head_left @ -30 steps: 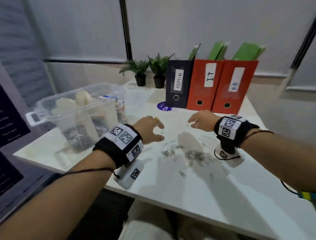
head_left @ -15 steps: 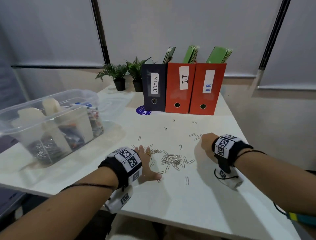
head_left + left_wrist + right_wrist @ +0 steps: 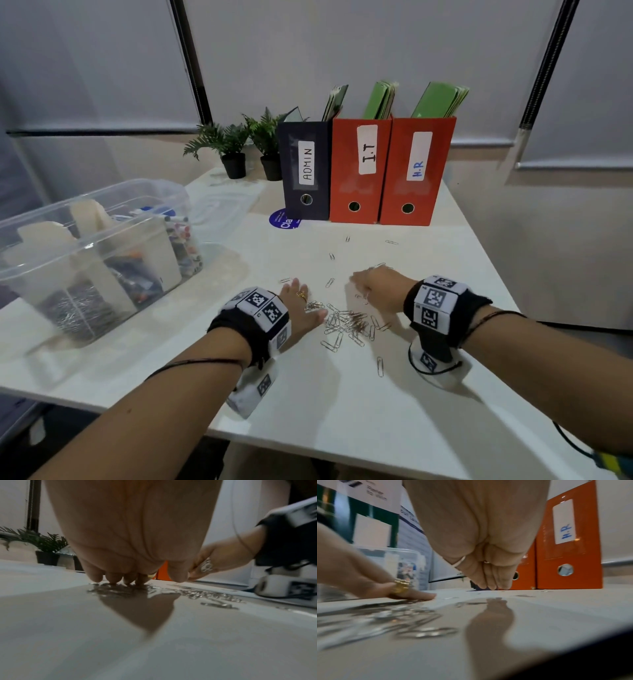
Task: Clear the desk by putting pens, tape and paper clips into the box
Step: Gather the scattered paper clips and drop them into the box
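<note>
**Paper clips are the last holdouts**

Now, the clear plastic box (image 3: 99,240) at the desk's left already holds pens, pale rolls that look like tape, and a heap of clips in its near compartment, so most of the job looks done. What's left is the pile of paper clips (image 3: 346,322) lying between the hands, plus strays (image 3: 346,238) out toward the file boxes (image 3: 359,171). The left hand (image 3: 301,305) lies flat, fingers straight, fingertips (image 3: 126,578) on the pile's edge. The right hand (image 3: 376,287) is flat too, fingers together, holding nothing. Only the head view shows the strays; the left wrist view alone shows the fingertips touching the clips.
</note>
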{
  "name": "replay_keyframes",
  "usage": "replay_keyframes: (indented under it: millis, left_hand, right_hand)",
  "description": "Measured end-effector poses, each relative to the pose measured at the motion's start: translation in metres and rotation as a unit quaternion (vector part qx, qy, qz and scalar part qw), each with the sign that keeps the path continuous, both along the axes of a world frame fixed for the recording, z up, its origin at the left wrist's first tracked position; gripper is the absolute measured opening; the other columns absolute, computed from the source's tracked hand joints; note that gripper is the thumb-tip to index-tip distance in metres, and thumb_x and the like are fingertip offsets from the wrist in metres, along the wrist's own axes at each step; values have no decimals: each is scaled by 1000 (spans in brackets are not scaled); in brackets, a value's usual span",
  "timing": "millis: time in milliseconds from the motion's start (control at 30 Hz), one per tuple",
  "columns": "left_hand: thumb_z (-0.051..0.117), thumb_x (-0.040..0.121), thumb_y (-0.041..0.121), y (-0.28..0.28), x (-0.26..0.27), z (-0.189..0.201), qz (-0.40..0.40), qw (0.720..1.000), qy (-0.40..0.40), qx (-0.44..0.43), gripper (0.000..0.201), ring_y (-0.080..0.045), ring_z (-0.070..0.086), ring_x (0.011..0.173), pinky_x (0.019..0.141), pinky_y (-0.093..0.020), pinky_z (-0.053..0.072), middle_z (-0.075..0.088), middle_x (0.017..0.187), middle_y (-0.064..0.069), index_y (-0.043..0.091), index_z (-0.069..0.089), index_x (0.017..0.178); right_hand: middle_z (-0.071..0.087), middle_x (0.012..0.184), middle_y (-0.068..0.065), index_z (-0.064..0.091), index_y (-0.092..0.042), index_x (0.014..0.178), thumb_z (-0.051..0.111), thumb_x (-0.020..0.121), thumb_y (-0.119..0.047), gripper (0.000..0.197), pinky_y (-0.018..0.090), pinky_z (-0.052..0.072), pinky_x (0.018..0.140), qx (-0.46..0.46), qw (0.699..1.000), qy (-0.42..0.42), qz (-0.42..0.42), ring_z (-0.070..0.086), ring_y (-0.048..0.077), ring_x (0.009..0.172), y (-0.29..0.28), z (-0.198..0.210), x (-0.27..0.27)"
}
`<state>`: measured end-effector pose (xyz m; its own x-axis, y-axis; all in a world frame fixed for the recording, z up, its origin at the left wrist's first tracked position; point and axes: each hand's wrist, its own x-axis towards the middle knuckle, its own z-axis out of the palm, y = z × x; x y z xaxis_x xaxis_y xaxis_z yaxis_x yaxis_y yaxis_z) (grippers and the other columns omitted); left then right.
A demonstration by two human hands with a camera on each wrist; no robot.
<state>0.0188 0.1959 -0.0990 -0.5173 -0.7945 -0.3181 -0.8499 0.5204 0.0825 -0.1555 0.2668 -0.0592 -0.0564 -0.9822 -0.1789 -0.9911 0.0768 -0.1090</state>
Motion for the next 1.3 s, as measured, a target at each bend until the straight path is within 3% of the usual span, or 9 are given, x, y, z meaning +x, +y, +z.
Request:
replay_keyframes:
  millis: [100, 200, 367, 500, 633, 733, 833, 967, 1300]
  left_hand:
    - [24, 97, 52, 10, -4, 7, -57, 998, 11, 32, 70, -21, -4, 147, 119, -39, 5, -9, 158, -2, 14, 0, 151]
    - [32, 95, 53, 10, -2, 14, -58, 998, 22, 11, 75, -22, -1, 147, 120, -41, 10, -6, 159, -2, 15, 0, 151]
    - [47, 95, 32, -13, -5, 28, -4, 999, 6, -53, 46, -30, 48, 123, 102, -40, 43, 44, 137, -13, 7, 42, 133]
    - [44, 96, 13, -18, -7, 40, -6, 997, 2, -74, 40, -28, 52, 119, 99, -36, 46, 47, 134, -12, 7, 44, 135]
    - [41, 97, 14, -20, -10, 40, -70, 996, -41, -33, 31, -24, 55, 110, 91, -32, 47, 53, 125, -6, 8, 49, 127]
    - [38, 98, 14, -13, -17, 37, -97, 994, -1, -43, 18, -18, 51, 92, 73, -24, 42, 49, 103, -2, 19, 55, 104]
    - [46, 93, 26, 1, -15, 34, -107, 994, 32, -14, 28, -26, 55, 107, 91, -35, 47, 54, 116, -3, 26, 60, 118]
    - [63, 81, 43, 8, 2, 30, -135, 990, 12, -25, 49, -24, 44, 116, 96, -42, 45, 45, 124, 1, 35, 50, 127]
    - [59, 91, 22, 21, 9, 25, -31, 998, 13, -45, 37, -32, 50, 111, 93, -38, 45, 37, 124, -8, 22, 45, 125]
  right_hand:
    - [54, 132, 11, 49, -3, 130, 35, 94, -2, 38, 30, 41, 102, 33, 995, 57, -76, 52, 25, 121, -9, 7, -14]
    - [58, 127, 14, 54, 1, 123, 43, 95, -8, 32, 30, 46, 93, 90, 985, 110, -99, 57, 28, 117, -13, 7, -18]
    - [55, 130, 14, 49, 0, 128, 33, 98, -6, 35, 29, 42, 96, 59, 996, 65, -24, 53, 27, 119, -18, 7, 21]
    - [60, 123, 6, 54, -15, 128, 34, 97, -4, 39, 24, 37, 81, 47, 995, 19, 89, 54, 24, 112, -14, 8, 47]
    - [53, 133, 7, 49, -14, 134, 43, 98, -19, 37, 29, 38, 95, 42, 997, -5, 69, 48, 23, 122, -4, 19, 36]
    - [45, 135, 10, 44, -14, 136, 53, 90, -11, 47, 29, 38, 98, 65, 997, 11, 35, 45, 23, 123, 6, 16, 25]
    - [41, 130, 8, 43, -17, 134, 61, 84, -9, 54, 31, 44, 92, 67, 998, -13, 11, 47, 24, 116, 10, 6, 28]
    - [45, 122, 10, 49, -15, 126, 71, 80, -25, 51, 26, 37, 85, 37, 997, -57, 24, 48, 22, 108, 5, -1, 34]
    - [51, 90, -1, 61, -7, 110, 67, 85, -15, 27, 17, 36, 60, 24, 998, -56, 17, 47, 14, 85, -2, 2, 41]
